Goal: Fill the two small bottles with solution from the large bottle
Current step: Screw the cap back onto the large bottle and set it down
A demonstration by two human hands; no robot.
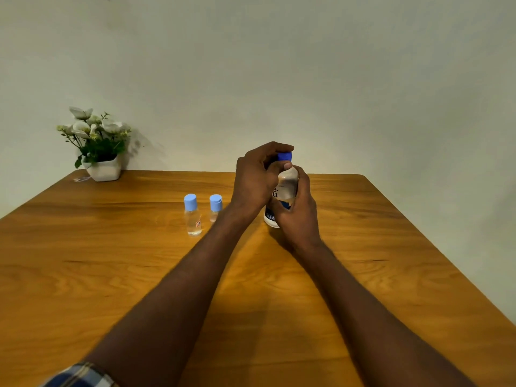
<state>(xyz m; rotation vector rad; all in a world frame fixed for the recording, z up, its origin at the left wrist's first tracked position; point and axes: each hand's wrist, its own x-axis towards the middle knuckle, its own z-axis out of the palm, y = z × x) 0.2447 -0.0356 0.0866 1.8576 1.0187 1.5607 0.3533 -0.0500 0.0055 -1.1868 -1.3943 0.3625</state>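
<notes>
In the centre of the frame the large bottle (284,188) stands on the wooden table (391,261), with clear liquid visible inside. The right hand (298,216) is wrapped around its body, and the left hand (255,177) curls its fingers and thumb around the dark blue cap (284,156). Just left of the hands stand two small clear bottles (192,216) (215,208), both closed with light blue caps; how full they are I cannot tell. At upper left is a white pot with flowers (97,146).
</notes>
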